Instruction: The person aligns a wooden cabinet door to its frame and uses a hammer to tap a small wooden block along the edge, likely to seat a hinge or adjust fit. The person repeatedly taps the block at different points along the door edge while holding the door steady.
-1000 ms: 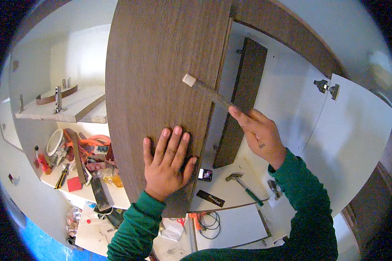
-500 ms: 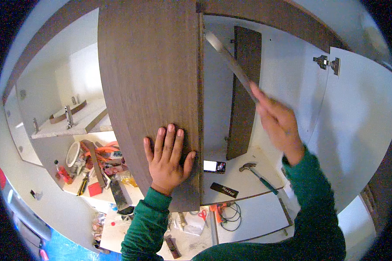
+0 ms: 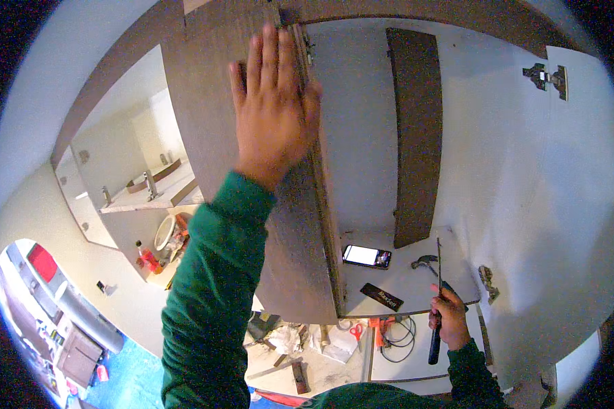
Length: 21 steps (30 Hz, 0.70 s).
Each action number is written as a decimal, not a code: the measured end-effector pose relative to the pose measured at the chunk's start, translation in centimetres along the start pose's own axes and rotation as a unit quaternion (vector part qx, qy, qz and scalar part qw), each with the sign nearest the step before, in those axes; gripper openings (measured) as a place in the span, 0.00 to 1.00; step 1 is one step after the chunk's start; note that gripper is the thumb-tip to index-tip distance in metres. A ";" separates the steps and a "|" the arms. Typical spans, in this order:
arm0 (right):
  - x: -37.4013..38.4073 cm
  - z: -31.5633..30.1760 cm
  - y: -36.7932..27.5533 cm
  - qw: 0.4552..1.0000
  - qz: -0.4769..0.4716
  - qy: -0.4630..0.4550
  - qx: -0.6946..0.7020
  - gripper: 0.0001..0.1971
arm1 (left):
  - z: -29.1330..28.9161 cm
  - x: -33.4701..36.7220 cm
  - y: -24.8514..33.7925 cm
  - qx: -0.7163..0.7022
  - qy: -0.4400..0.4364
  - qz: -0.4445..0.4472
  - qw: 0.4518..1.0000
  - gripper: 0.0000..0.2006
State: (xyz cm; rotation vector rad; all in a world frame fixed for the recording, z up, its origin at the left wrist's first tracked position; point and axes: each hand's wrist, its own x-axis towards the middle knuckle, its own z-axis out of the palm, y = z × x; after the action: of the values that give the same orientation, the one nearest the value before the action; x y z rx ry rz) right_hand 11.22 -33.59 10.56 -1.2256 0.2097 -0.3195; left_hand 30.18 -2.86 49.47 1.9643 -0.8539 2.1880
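My left hand (image 3: 273, 112) is laid flat with fingers outstretched on the upper part of a brown wood-grain cabinet door (image 3: 211, 102), near its right edge. Lower and to the right, my right hand (image 3: 449, 317) is closed round the black handle of a file (image 3: 439, 259), whose thin blade points up. Just behind the file a claw hammer (image 3: 424, 262) rests on the white cabinet shelf (image 3: 358, 300), its handle partly covered. A phone (image 3: 366, 255) with a lit screen and a black rectangular case (image 3: 382, 297) lie there too.
A dark brown board (image 3: 416, 136) stands upright inside the cabinet. Metal hinges show on the right, one joining a white door (image 3: 587, 150). Below are red scissors (image 3: 356, 331), a black cable (image 3: 402, 341) and scraps. A red bottle (image 3: 147, 258) stands left.
My left hand has slid up the door towards its top. My right hand has dropped with the file from the door's upper edge to beside the hammer. The view has shifted.
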 end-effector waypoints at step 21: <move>2.2 0.5 -1.8 0.958 0.042 -0.273 0.073 0.26 | -15.9 -49.5 21.2 -0.167 -0.517 -0.162 0.824 0.28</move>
State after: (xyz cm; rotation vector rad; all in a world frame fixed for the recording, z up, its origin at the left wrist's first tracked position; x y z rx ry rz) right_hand 13.18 -34.46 12.42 -1.1097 -0.2362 0.0847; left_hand 15.87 1.27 -4.64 2.7468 -0.7807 0.5984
